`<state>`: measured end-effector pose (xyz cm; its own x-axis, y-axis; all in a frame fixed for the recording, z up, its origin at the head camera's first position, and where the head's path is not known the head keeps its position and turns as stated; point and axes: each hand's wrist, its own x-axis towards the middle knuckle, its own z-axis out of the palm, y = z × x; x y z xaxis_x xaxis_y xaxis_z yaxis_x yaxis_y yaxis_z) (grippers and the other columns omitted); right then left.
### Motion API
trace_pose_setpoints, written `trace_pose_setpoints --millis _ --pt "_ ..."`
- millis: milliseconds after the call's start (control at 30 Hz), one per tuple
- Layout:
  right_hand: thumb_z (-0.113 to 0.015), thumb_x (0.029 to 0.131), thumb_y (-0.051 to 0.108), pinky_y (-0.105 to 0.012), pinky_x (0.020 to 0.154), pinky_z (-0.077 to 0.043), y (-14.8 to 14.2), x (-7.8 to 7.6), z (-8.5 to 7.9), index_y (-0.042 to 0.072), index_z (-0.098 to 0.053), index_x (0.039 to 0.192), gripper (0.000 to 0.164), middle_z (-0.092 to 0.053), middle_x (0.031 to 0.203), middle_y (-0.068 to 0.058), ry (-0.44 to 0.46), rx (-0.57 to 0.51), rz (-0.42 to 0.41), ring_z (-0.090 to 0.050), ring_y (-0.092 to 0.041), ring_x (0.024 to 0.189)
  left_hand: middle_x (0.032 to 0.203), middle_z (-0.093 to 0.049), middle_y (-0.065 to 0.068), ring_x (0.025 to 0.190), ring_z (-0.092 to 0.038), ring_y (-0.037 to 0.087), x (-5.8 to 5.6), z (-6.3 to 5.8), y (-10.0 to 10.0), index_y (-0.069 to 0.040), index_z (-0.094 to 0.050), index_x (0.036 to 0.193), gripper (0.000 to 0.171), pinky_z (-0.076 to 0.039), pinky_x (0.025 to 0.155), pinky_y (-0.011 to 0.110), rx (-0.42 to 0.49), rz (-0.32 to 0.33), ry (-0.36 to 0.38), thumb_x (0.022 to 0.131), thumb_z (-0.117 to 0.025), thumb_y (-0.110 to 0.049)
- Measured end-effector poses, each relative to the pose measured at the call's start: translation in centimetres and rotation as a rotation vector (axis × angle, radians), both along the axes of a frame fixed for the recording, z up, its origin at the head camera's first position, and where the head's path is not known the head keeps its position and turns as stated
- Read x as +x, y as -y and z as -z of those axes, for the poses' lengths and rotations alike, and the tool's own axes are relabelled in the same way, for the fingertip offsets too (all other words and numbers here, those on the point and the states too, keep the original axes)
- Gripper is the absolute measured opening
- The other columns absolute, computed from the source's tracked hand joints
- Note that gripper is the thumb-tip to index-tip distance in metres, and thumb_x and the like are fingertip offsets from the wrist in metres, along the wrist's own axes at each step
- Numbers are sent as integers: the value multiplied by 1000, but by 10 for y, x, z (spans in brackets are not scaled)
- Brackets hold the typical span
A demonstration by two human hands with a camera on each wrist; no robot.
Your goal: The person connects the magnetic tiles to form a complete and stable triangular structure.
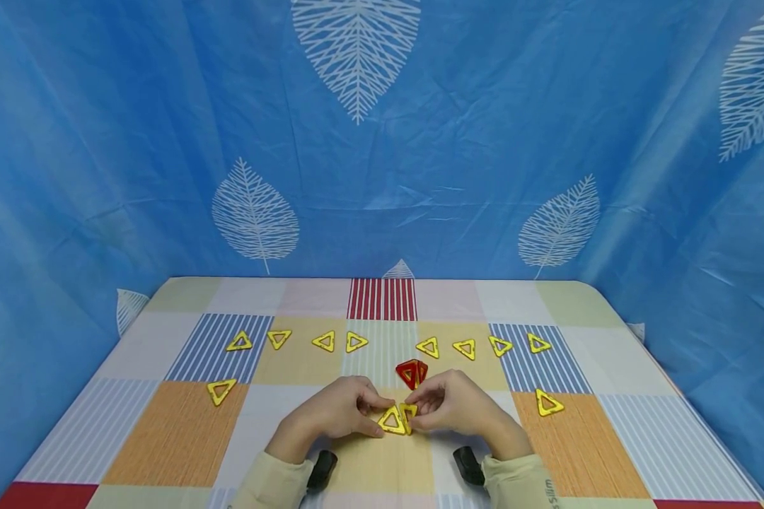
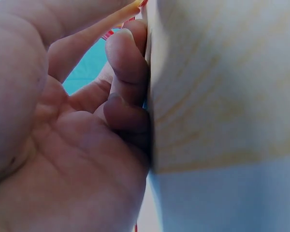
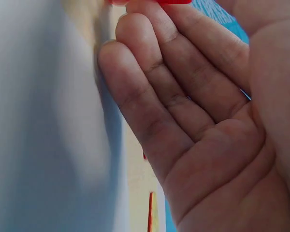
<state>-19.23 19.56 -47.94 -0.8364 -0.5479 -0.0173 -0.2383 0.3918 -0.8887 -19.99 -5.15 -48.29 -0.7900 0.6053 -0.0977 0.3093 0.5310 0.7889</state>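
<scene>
In the head view, a yellow hollow triangle tile (image 1: 392, 430) is at the near middle of the table, between the thumb and forefinger of my left hand (image 1: 340, 410). Against its right side stands a second yellow triangle tile (image 1: 408, 406), tilted up, which my right hand (image 1: 455, 404) pinches. Just beyond the fingers is a red triangle piece (image 1: 404, 367) with another red face angled beside it. The left wrist view shows the left palm (image 2: 82, 140), other fingers curled against the table. In the right wrist view the right fingers (image 3: 150, 96) lie bent, a red edge above them.
Several yellow triangle tiles lie in a row across the back, from a left one (image 1: 239, 341) to a right one (image 1: 538, 343). Single tiles lie at left (image 1: 221, 391) and right (image 1: 549, 403). A patterned cloth (image 1: 280, 459) covers the table; a blue curtain (image 1: 382, 212) hangs behind.
</scene>
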Motion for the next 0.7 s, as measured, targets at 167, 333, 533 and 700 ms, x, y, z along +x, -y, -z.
trace_pose_setpoints --millis 167,333,533,700 --pt "-86 79 7 -25 67 -55 4 0 1 3 -78 98 21 -71 81 1 -6 4 -15 -66 -14 72 81 -59 -5 70 -48 11 0 0 -1 -13 -78 115 40 -41 62 26 -12 -18 13 76 -89 -11" --pt "-90 75 8 -25 67 -54 6 -1 3 4 -77 99 27 -71 82 0 5 14 -11 -66 -13 73 81 -60 -6 70 -49 12 1 -1 -1 -11 -79 112 37 -41 62 26 5 -15 10 76 -89 -9" --pt "-93 71 12 -26 68 -54 12 0 5 6 -77 98 32 -70 83 2 -25 16 -24 -64 -12 73 81 -62 -7 69 -50 9 0 1 0 -9 -80 108 34 -43 62 25 28 -13 -15 75 -90 -10" --pt "-92 72 14 -25 68 -53 14 -1 5 8 -77 98 30 -69 83 4 -48 50 -15 -64 -11 74 80 -63 -7 68 -51 10 -1 1 0 -7 -80 105 32 -44 61 26 51 -11 -22 74 -90 -9"
